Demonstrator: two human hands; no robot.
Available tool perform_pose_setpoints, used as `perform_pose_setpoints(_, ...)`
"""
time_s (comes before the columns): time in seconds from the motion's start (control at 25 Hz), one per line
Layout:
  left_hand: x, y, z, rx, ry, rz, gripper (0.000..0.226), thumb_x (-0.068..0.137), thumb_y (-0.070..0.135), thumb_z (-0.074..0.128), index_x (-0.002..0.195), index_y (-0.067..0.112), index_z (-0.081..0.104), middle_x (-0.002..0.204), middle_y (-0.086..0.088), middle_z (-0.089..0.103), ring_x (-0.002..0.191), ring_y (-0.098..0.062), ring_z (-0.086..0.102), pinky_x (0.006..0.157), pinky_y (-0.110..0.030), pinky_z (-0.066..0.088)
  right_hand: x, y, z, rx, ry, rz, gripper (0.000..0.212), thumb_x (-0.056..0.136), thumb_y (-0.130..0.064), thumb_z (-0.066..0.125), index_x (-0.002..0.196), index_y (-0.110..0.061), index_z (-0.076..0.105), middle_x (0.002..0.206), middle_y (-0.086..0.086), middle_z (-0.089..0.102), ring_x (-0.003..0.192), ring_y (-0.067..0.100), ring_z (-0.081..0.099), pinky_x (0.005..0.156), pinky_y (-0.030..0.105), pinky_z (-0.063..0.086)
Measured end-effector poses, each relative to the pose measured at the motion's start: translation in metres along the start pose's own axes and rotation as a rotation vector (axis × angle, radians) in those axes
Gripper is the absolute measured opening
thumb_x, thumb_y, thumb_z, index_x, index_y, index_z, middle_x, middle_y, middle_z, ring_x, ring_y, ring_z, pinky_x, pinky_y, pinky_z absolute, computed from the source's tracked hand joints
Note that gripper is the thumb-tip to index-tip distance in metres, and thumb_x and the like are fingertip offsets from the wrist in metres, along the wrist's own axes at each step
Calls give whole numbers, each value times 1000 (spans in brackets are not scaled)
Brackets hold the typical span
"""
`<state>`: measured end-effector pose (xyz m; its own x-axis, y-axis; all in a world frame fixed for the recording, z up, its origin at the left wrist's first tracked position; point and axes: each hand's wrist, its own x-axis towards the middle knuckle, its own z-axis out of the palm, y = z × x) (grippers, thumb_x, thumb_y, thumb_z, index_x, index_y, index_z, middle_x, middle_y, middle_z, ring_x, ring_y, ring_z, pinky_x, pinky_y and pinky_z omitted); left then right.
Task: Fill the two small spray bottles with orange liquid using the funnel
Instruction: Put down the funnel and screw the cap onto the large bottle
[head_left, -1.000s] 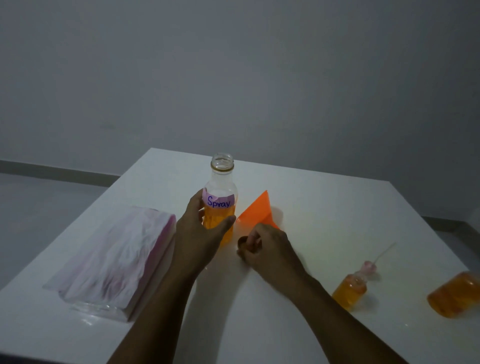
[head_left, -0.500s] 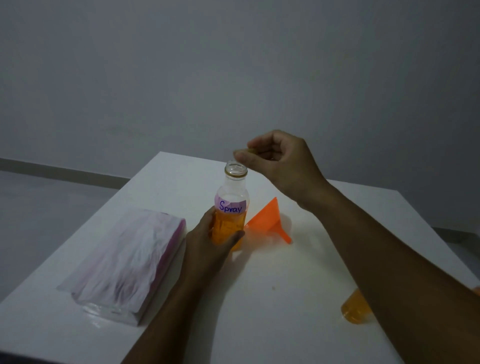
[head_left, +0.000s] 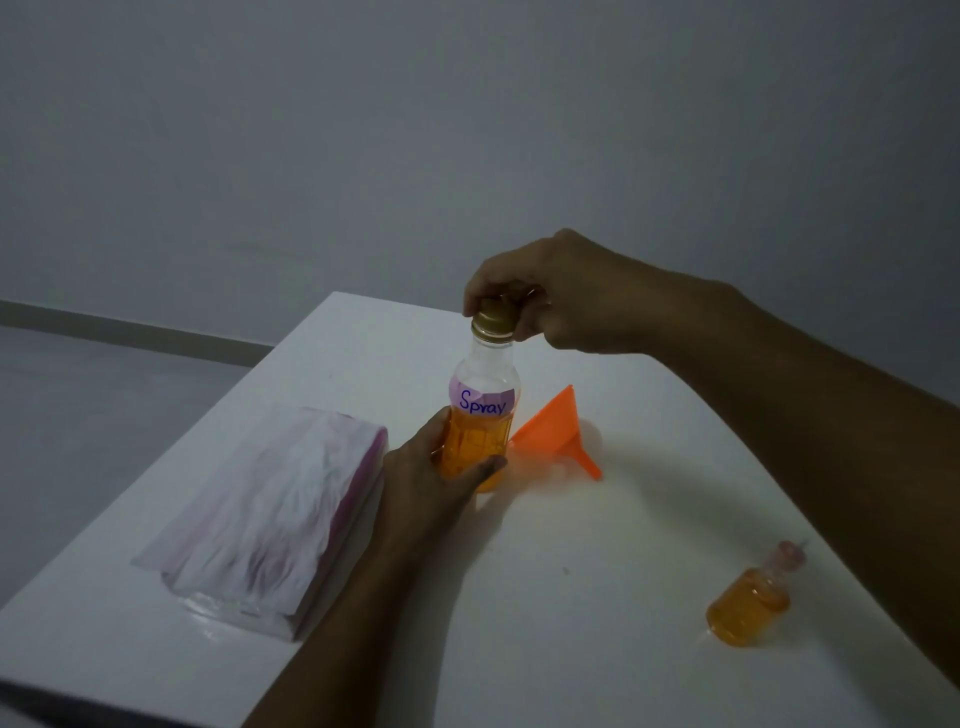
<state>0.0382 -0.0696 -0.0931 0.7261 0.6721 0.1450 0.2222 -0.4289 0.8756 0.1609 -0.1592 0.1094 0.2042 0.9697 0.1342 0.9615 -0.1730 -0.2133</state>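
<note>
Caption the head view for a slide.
Left hand steadies the clear "Spray" bottle of orange liquid while right hand grips its gold cap; orange plastic funnel lies beside.

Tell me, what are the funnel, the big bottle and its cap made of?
The funnel looks like smooth orange plastic: one even, bright colour. The big bottle is see-through, so clear plastic or glass; I can't tell which. You can see orange liquid through it. Its cap shines gold, probably metal, maybe coated plastic.
</note>
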Motion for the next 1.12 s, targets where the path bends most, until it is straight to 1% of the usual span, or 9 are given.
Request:
perform_pose_setpoints(0.08, -2, -2, 0, -18, 24, 30, 68, 76, 55, 68, 136, 30, 45, 129, 11, 57, 102, -3, 51, 88, -18, 38, 4, 0, -6, -64, -42, -31, 52, 82, 11, 70, 121, -24, 69, 120, -1, 70, 97, 10, 67, 84, 31, 61)
perform_pose_setpoints(0.16, -2, -4, 1, -45, 19, 41, 66, 77, 54, 69, 134, 29, 47, 129, 9, 59, 107, -9, 57, 91, -23, 42, 8, -2, -8, -143, -32, -13, 29, 86, -19, 78, 114, -19, 72, 105, -1, 74, 81, 11, 69, 76, 34, 63)
perform_pose_setpoints(0.28, 1, -7, 3, -14, -15, 33, 68, 77, 57, 67, 135, 29, 45, 129, 7, 59, 113, -17, 59, 95, -30, 45, 14, -5, 3, -324, 11, 22, 55, 89, -59, 63, 84, -5, 70, 67, 2, 59, 53, 14, 53, 57, 34, 49)
perform_pose_setpoints(0.4, 1, -10, 5, 8, -1, 49, 58, 77, 58, 67, 127, 36, 48, 121, 12, 61, 107, -12, 60, 91, -24, 45, 19, -5, 8, -513, 24, -29, 61, 97, -61, 43, 72, -7, 57, 58, -2, 44, 48, 12, 39, 51, 26, 33)
perform_pose_setpoints(0.52, 4, -15, 3, -38, -63, 13, 70, 74, 61, 67, 133, 31, 46, 128, 7, 60, 113, -15, 59, 99, -34, 47, 24, 3, 1, -609, -74, -122, 57, 97, -67, 28, 86, -18, 53, 68, -3, 52, 57, 13, 48, 55, 26, 36)
perform_pose_setpoints(0.6, 6, -15, 3, -30, -74, 0, 76, 73, 63, 66, 138, 29, 44, 132, 5, 58, 117, -19, 58, 101, -38, 47, 24, 15, 0, -525, -114, -189, 46, 98, -65, 29, 90, -23, 48, 72, -5, 53, 61, 13, 50, 58, 28, 41)
perform_pose_setpoints(0.72, 6, -14, 6, 24, -40, 6, 77, 73, 66, 62, 139, 29, 44, 132, 6, 58, 114, -18, 59, 98, -34, 46, 23, 25, 9, -448, -31, -210, 50, 101, -58, 27, 77, -19, 46, 60, -5, 41, 51, 13, 36, 55, 30, 33)
perform_pose_setpoints(0.96, 3, -12, 5, 34, -19, 40, 61, 76, 62, 64, 126, 33, 49, 112, 15, 57, 98, -6, 56, 87, -20, 40, 27, 3, 13, -621, -18, 52, 65, 102, -61, 22, 63, -15, 47, 64, 0, 46, 57, 15, 42, 64, 30, 34)
perform_pose_setpoints(1.12, 4, -11, 4, 84, -7, 56, 66, 78, 61, 60, 133, 28, 47, 124, 7, 62, 100, -9, 57, 85, -19, 37, 13, 26, 7, -450, -55, -149, 58, 96, -67, 30, 87, -16, 56, 77, 0, 53, 66, 18, 49, 59, 28, 34)
